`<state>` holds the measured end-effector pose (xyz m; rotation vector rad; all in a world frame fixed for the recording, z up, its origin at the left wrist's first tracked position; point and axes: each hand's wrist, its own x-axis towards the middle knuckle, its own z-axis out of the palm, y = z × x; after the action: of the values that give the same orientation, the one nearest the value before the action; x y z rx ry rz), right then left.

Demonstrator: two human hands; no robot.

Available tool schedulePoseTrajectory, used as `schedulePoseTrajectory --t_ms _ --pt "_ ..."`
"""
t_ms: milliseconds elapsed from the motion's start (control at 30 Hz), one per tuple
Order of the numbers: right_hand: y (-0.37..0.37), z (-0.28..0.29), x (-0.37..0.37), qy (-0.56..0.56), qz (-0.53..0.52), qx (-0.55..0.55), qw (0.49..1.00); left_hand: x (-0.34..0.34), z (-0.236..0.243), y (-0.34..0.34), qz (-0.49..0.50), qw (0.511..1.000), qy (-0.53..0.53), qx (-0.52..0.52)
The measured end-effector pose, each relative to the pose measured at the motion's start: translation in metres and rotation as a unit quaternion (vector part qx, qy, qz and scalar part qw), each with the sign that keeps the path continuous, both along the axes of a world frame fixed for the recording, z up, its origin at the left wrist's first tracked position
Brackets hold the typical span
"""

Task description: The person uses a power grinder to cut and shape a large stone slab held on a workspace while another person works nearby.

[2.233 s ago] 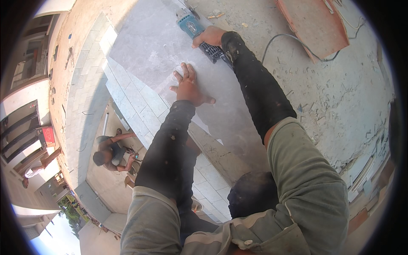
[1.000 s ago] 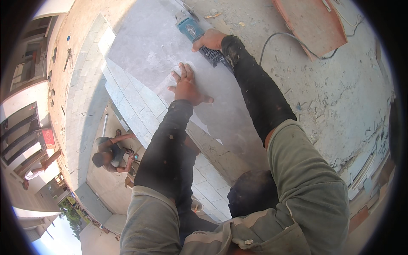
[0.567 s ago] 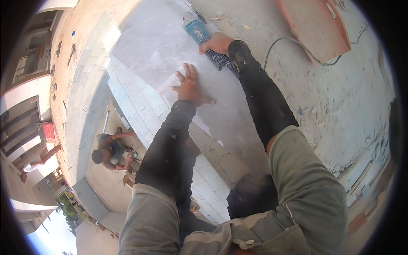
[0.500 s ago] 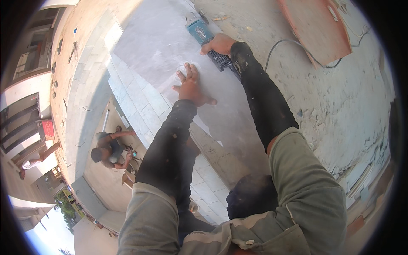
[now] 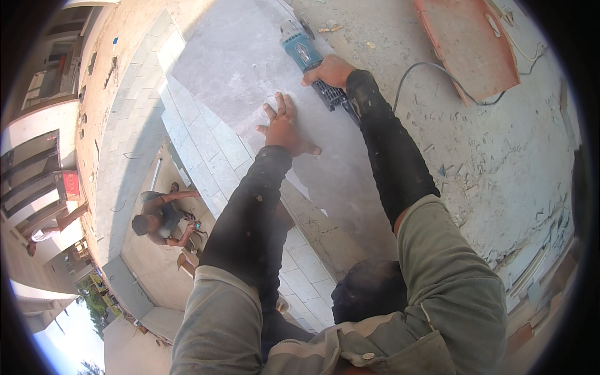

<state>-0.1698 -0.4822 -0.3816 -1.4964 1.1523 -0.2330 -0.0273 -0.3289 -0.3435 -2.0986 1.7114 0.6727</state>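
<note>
My right hand (image 5: 331, 70) is wrapped round the body of a teal and black angle grinder (image 5: 305, 52). The grinder's disc end points away from me, at the far right edge of a large grey tile (image 5: 219, 56). Spread flat on that dusty tile, my left hand (image 5: 285, 128) presses with its fingers apart, a little nearer to me than the grinder. Pale dust lies on the tile by my left fingertips. A dark cord (image 5: 406, 78) lies on the ground right of the grinder.
A reddish curved sheet (image 5: 469, 47) lies on the rubble-strewn ground at the far right. Light tiled paving (image 5: 215, 156) runs along the left of the slab. Lower down on the left, another person (image 5: 165, 215) crouches beside the paving. Broken strips (image 5: 531, 275) lie at the right.
The grinder and my right hand have shifted slightly right and nearer in the view. My left hand stays flat on the tile. The dust haze looks thinner.
</note>
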Motion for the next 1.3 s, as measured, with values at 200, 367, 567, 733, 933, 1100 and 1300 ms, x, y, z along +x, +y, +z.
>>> schedulePoseTrajectory --t_ms 200,367,567,733,933,1100,1300 --pt "0.0029 -0.004 -0.0018 -0.007 0.004 -0.007 1.0 -0.0004 0.0011 0.0005 -0.002 1.0 0.003 -0.01" --pt "0.0067 -0.0017 -0.0032 -0.01 -0.01 -0.004 1.0 -0.0022 0.0005 0.0004 -0.002 1.0 0.002 -0.008" --pt "0.0041 -0.0046 -0.0044 0.007 0.023 -0.013 1.0 -0.0026 0.0 0.0011 0.003 1.0 0.012 -0.017" --pt "0.0061 -0.0069 0.0002 -0.014 -0.016 -0.007 1.0 -0.0023 -0.0008 0.0011 0.0 1.0 0.012 -0.018" --pt "0.0048 -0.0041 -0.0006 -0.016 -0.018 0.006 1.0 -0.0015 -0.0013 0.002 0.003 1.0 0.019 -0.023" --pt "0.0032 -0.0006 -0.0013 -0.006 -0.017 0.011 1.0 -0.0036 -0.0015 0.0039 0.007 1.0 0.015 -0.027" --pt "0.0031 -0.0054 -0.0024 0.004 0.0 0.015 1.0 -0.0045 -0.0031 0.0093 0.019 0.997 0.034 -0.068"
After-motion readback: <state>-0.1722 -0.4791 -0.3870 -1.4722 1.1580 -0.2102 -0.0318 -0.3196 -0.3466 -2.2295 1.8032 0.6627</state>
